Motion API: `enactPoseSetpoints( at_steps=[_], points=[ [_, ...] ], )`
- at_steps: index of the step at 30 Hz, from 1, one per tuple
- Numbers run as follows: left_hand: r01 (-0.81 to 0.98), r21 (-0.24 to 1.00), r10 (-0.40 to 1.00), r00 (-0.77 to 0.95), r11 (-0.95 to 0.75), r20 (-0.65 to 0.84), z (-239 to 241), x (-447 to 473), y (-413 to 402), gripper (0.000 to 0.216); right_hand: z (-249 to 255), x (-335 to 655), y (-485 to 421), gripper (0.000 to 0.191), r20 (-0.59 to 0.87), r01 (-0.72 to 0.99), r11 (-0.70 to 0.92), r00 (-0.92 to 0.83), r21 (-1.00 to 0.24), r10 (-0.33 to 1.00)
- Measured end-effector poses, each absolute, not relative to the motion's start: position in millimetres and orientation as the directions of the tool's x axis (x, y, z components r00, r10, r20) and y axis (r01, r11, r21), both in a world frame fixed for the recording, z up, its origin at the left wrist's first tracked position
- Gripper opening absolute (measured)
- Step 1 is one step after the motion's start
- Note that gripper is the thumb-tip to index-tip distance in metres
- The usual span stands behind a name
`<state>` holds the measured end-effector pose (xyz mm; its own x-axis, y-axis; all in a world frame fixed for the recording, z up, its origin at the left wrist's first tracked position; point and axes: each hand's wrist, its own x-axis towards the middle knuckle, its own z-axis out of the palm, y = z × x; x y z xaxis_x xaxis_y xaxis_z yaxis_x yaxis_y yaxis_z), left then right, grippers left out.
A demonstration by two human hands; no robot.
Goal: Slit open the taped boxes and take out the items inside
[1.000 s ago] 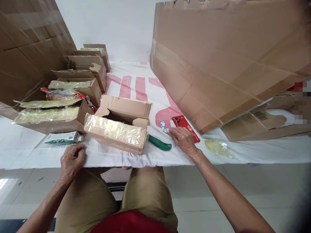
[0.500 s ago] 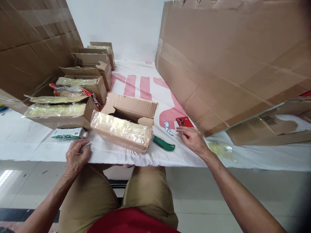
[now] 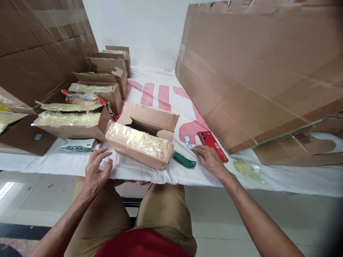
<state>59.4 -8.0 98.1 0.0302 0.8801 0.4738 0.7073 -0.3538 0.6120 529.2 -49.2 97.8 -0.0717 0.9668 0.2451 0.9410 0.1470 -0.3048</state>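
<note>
In the head view my left hand [image 3: 97, 168] hovers by the table's front edge, open, fingers and thumb apart, holding nothing. Just behind it lies a green and white drink carton [image 3: 79, 145] with a white cap. My right hand [image 3: 210, 160] is low over the cloth, fingers stretched forward and nothing visible in them. Its fingertips are at or very near a small white strip with blue outlines [image 3: 188, 142]; contact is unclear. Beside that hand a red phone [image 3: 215, 145] lies camera side up. A green handle [image 3: 184, 160] sticks out from beside the open, tape-covered cardboard box [image 3: 139, 142].
More taped cardboard boxes [image 3: 69, 125] stand in a row at the left, with a red-printed plastic packet [image 3: 85, 99] among them. Tall cardboard panels [image 3: 254, 71] rise on both sides. A clear yellowish plastic piece [image 3: 248, 170] lies at the right on the white cloth.
My view has shifted slightly left. My left hand has lifted and opened wider. My right hand has moved left toward the blue-outlined strip, uncovering more of the red phone.
</note>
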Motion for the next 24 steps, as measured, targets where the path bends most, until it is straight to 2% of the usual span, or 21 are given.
enactPoseSetpoints(
  at_steps=[7,11,15,17,18,21,24],
  points=[
    [0.678,0.642,0.897,0.062,-0.359,0.437,85.0,68.9,-16.3,0.022,109.4,534.8,-33.2,0.026,0.142,0.919,0.143,-0.096,-0.368,0.985],
    [0.665,0.662,0.902,0.042,-0.347,0.430,93.5,67.8,-18.2,0.022,128.3,548.3,-30.4,0.029,0.198,0.897,0.053,0.039,-0.439,0.979],
    [0.627,0.704,0.907,0.011,-0.334,0.421,106.6,66.6,-14.5,0.027,141.7,526.9,-56.4,0.028,0.285,0.811,0.016,0.187,-0.585,0.940],
    [0.554,0.757,0.908,-0.004,-0.346,0.418,108.3,70.0,-6.5,0.039,142.0,501.5,-71.7,0.028,0.262,0.752,0.051,0.164,-0.657,0.951],
    [0.503,0.790,0.912,-0.012,-0.350,0.411,107.6,72.8,-0.6,0.048,140.5,486.6,-77.3,0.034,0.244,0.715,0.075,0.136,-0.695,0.960],
    [0.338,0.879,0.934,-0.003,-0.336,0.358,103.2,84.1,20.4,0.072,132.9,438.8,-81.0,0.066,0.237,0.616,0.148,0.065,-0.773,0.969],
    [0.239,0.925,0.956,0.057,-0.294,0.289,101.3,94.2,34.3,0.067,124.7,398.5,-69.5,0.081,0.259,0.568,0.193,0.037,-0.800,0.965]
  ],
)
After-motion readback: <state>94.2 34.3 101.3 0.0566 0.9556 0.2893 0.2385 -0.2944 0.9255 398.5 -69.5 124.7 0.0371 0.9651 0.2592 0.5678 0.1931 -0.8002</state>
